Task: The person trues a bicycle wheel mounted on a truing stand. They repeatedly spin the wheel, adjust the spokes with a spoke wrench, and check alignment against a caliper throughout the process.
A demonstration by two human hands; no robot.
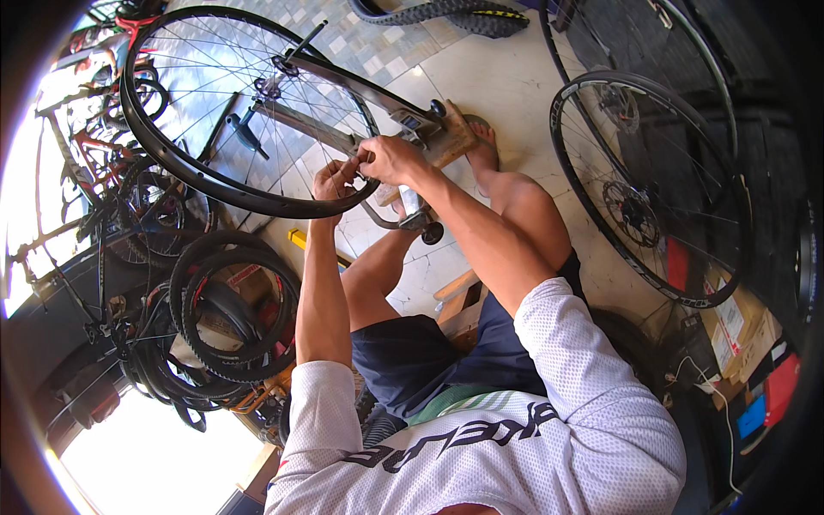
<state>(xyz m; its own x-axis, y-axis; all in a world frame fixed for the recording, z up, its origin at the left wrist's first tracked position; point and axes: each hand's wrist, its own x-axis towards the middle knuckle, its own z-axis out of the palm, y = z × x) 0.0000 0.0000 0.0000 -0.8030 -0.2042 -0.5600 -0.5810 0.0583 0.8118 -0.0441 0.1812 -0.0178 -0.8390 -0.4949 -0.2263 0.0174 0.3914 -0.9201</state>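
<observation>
A black spoked bicycle wheel point(247, 198) is held in a metal truing stand point(343, 79), whose arms reach to its hub point(268, 87). Both my hands meet at the wheel's near right rim. The fingers of my left hand point(333, 178) are pinched together beside the rim, among the spoke ends. My right hand point(391, 160) is closed right next to it, fingertips almost touching the left ones. Whatever lies between the fingers is too small to make out. Through the spokes shows a blue-grey handled tool point(246, 134). The stand's wooden base point(450, 140) sits by my foot.
Wheels with disc rotors point(635, 215) lean at the right, near cardboard boxes point(745, 330). Several tyres point(225, 287) hang or lie at the left, with bicycles point(81, 163) behind them. A knobbly tyre point(485, 21) lies on the tiled floor at the far side.
</observation>
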